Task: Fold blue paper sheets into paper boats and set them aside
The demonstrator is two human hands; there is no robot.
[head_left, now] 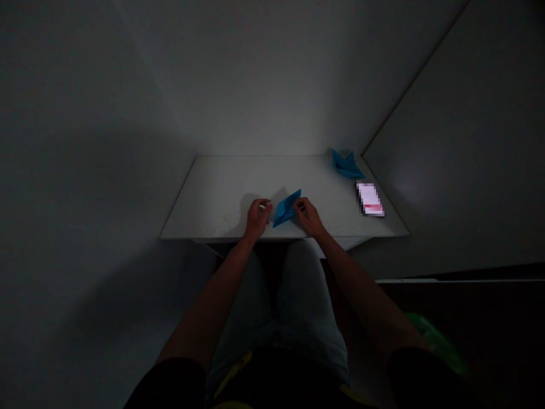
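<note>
A folded piece of blue paper (285, 209) is tilted above the white table, between my two hands. My right hand (307, 215) pinches its right edge with the thumb and fingers. Just left of the paper is my left hand (259, 216), its thumb and fingers curved and apart, with a small gap to the paper and nothing visible in it. At the back right of the table rests a folded blue paper boat (348, 166).
The white table (213, 190) meets a wall behind and a panel on its right. A phone (370, 199) with a lit, blurred screen lies near the right edge. Low on the right, a green object (438, 341) shows dimly beside my arm.
</note>
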